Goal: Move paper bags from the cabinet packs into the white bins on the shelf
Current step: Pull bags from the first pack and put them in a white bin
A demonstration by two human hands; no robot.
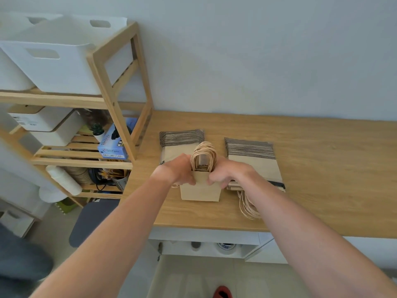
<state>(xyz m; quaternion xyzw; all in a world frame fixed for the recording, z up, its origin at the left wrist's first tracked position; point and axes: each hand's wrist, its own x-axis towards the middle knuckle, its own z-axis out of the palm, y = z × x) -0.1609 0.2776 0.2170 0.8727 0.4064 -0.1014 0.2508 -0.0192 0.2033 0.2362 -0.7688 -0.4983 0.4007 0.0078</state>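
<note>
A bundle of brown paper bags (200,191) with twisted paper handles stands upright on the wooden cabinet top (322,168). My left hand (179,171) grips its left side and my right hand (225,173) grips its right side, just below the handles. Behind the bundle lies one flat pack of bags (180,140); a second pack (255,162) lies to the right, its handles hanging toward the front edge. Two white bins (55,65) sit on the top level of the wooden shelf (120,87) at the upper left.
Lower shelf levels hold lidded white boxes (43,123), a small potted plant (97,130), a blue glove box (116,143), a paper roll (64,177) and a metal utensil holder (121,182). A grey stool seat (90,220) stands below the shelf. Open cabinet compartments show under the countertop.
</note>
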